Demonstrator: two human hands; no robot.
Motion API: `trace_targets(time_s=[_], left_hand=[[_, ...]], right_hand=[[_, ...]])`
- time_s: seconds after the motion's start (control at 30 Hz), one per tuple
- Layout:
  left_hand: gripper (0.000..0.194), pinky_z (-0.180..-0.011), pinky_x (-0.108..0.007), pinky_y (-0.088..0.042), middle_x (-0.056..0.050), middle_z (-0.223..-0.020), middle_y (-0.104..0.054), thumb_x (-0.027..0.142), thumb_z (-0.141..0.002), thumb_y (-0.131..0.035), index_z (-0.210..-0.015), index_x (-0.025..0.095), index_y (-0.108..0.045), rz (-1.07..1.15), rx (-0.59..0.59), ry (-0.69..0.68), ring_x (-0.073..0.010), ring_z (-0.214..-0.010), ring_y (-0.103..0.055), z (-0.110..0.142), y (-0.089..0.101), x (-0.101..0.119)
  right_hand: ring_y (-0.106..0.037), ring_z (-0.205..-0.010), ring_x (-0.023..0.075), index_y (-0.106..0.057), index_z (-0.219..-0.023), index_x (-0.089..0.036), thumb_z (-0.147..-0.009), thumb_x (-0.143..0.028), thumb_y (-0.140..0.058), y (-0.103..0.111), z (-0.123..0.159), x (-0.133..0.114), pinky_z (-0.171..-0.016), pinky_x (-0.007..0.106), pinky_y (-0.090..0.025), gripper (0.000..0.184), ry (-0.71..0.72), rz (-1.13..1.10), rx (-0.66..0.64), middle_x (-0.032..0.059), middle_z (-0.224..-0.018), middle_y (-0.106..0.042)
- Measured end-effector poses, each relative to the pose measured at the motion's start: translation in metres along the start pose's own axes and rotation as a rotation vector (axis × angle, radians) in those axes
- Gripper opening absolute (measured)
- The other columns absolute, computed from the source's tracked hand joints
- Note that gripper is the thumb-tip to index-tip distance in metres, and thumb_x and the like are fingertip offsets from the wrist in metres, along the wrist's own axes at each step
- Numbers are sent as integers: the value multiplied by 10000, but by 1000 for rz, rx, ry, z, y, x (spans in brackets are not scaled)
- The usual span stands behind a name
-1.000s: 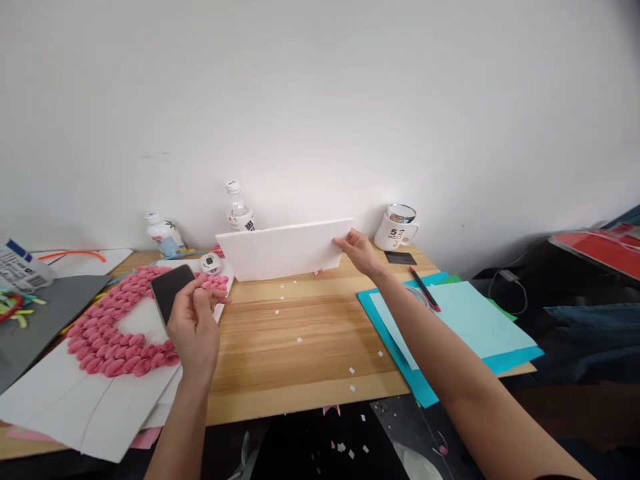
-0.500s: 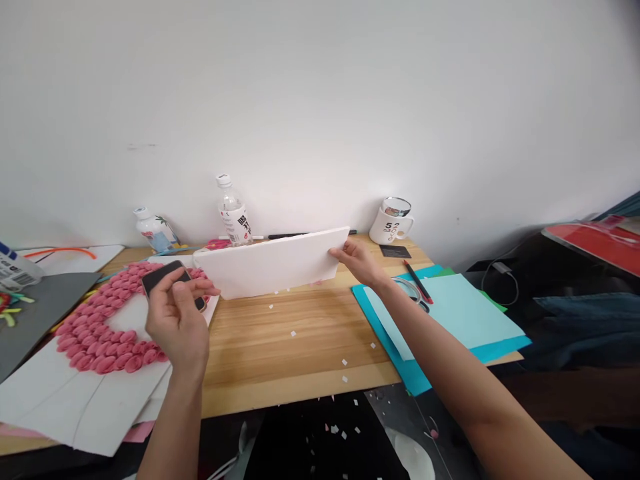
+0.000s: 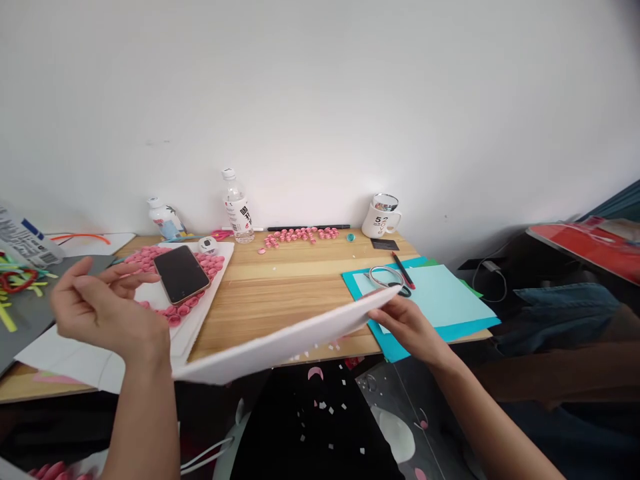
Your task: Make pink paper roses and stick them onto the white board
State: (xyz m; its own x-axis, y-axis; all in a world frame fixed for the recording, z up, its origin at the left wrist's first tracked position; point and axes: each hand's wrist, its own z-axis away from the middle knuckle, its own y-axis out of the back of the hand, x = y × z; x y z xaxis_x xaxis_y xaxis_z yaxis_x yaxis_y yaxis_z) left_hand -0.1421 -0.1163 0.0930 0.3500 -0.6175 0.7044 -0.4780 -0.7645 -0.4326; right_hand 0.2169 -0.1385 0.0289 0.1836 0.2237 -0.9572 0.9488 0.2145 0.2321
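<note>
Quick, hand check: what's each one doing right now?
Left hand: open, loosely curled, no object visible in it.
Right hand: closed, holding one end of the white board.

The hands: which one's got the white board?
The right hand: it grips the white board by one end. The left hand holds nothing; its fingers are loosely curled near the phone.

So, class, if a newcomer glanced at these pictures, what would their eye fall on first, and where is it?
Probably the white board, held slanting in the right hand across the view of the near edge of the wooden table. Next might come the dark-screened phone lying on pink petal-like pieces at the left, near the open left hand, then the pale blue sheet at the table's right.
</note>
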Motion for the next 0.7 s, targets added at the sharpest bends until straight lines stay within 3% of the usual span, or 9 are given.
trace_targets(time_s=[0.13,0.27,0.37,0.5,0.6,0.67,0.7], left_hand=[[178,-413,-266,-465,8,-553,-585,185,-790,-410,-858,138,-567,-27,-101,113,-135,-443,-564,19,0,-6],[185,-484,-255,-475,5,-605,-619,261,-811,-473,-896,145,-590,-79,-361,293,-104,-419,-554,40,-2,-7],[273,-533,-268,-484,-11,-623,-632,394,-813,-511,-892,149,-604,-32,-511,407,-120,-464,-577,43,-2,-5],[613,-654,-328,-514,-71,-657,-669,683,-758,-395,-852,130,-642,134,-716,686,-180,-589,-634,35,1,-3],[841,-663,-368,-530,-120,-719,-696,837,-637,-273,-882,136,-669,197,-738,866,-252,-721,-660,33,4,-6],[920,-668,-381,-538,-146,-809,-706,878,-551,-313,-945,127,-671,225,-791,906,-297,-823,-655,37,5,-9],[902,-669,-381,-540,-149,-843,-707,861,-517,-413,-971,124,-667,209,-823,904,-309,-844,-651,41,5,-11]], right_hand=[[-588,-809,189,-628,-854,-187,-818,-374,-576,6,30,-11,-711,289,-494,198,-1,23,-45,50,-837,-643],[-592,-839,193,-630,-908,-198,-823,-343,-579,8,37,-13,-749,300,-493,175,35,23,-1,54,-876,-645],[-598,-834,193,-637,-904,-195,-808,-355,-599,6,31,-6,-725,292,-499,190,21,-16,44,51,-862,-659],[-611,-864,204,-638,-927,-204,-789,-385,-618,4,14,0,-766,322,-502,228,9,-143,88,46,-887,-683],[-621,-899,228,-619,-1015,-214,-781,-433,-614,1,-4,-3,-771,358,-505,320,-22,-277,179,60,-964,-687],[-632,-881,239,-606,-1059,-212,-759,-459,-631,-2,-17,-4,-743,367,-511,389,-80,-350,209,68,-974,-690],[-637,-870,242,-603,-1067,-208,-742,-467,-646,-4,-23,-4,-729,365,-514,417,-106,-377,221,72,-972,-693]])
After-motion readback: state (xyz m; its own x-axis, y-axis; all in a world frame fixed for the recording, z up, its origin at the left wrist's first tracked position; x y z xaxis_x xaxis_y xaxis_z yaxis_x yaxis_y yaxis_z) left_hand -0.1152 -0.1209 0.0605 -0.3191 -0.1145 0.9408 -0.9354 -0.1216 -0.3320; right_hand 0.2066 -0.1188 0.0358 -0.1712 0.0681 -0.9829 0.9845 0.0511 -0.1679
